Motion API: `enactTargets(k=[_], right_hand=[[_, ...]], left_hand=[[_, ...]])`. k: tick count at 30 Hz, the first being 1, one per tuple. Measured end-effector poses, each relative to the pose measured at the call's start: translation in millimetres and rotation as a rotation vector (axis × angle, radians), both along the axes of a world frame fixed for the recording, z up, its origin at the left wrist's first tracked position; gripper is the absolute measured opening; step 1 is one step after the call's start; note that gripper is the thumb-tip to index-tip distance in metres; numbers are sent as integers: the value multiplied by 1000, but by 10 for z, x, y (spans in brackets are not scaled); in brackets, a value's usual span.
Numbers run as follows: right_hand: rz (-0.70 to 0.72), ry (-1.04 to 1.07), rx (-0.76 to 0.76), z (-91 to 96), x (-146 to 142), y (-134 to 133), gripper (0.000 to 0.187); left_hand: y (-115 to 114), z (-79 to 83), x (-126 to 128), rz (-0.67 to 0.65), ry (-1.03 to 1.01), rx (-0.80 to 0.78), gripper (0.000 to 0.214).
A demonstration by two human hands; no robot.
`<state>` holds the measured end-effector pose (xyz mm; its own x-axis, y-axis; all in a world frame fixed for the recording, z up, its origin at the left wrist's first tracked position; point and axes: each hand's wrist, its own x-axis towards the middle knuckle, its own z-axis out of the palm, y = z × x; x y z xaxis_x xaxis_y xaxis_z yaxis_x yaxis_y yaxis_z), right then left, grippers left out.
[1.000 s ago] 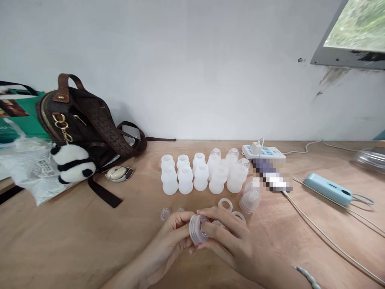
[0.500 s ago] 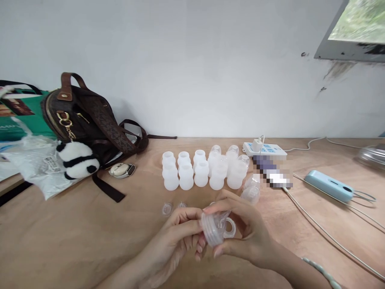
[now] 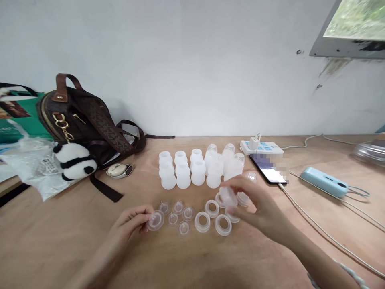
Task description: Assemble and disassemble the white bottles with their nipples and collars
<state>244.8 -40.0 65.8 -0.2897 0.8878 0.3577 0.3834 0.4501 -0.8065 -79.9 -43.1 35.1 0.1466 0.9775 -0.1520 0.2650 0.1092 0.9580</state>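
Note:
My left hand [image 3: 132, 220] pinches a clear silicone teat [image 3: 155, 220] at the left end of a loose row of several teats [image 3: 178, 208] on the wooden table [image 3: 75, 241]. My right hand [image 3: 255, 202] is raised a little over the table with its fingers closed on a blurred clear piece [image 3: 227, 196], near several translucent screw rings [image 3: 212, 208]. Behind them several small white bottles [image 3: 183, 174] stand in two rows; the ones at the right wear clear caps [image 3: 228, 149].
A brown backpack [image 3: 81, 116] with a panda charm [image 3: 73, 160] leans at the back left, beside a plastic bag [image 3: 30, 168] and a mouse [image 3: 119, 170]. A power strip [image 3: 264, 148], phone [image 3: 267, 168], cables and a light-blue device [image 3: 325, 182] lie at the right.
My hands were together on one ring-and-teat piece. They have parted: the left moved down-left to a teat on the table, the right moved up-right toward the bottles with a clear piece.

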Motion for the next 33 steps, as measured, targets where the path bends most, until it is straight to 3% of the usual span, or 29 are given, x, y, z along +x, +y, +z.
enactTargets(k=[3, 6, 11, 15, 20, 27, 33], right_hand=[[60, -225, -19, -115, -98, -58, 32], [56, -312, 49, -210, -155, -57, 45], [119, -434, 161, -311, -203, -14, 52], [150, -513, 168, -312, -241, -8, 46], [141, -556, 139, -249, -243, 13, 40], [155, -643, 130, -270, -296, 75, 35], [94, -612, 222, -115, -262, 123, 41]], left_hand=[[28, -178, -85, -77, 331, 159, 35], [28, -289, -94, -56, 634, 396, 33], [25, -357, -130, 1, 895, 614, 24], [28, -283, -167, 105, 870, 687, 14], [65, -54, -71, 212, 758, 797, 16], [166, 273, 297, 149, 637, 934, 11], [198, 249, 452, 132, 579, 970, 10]])
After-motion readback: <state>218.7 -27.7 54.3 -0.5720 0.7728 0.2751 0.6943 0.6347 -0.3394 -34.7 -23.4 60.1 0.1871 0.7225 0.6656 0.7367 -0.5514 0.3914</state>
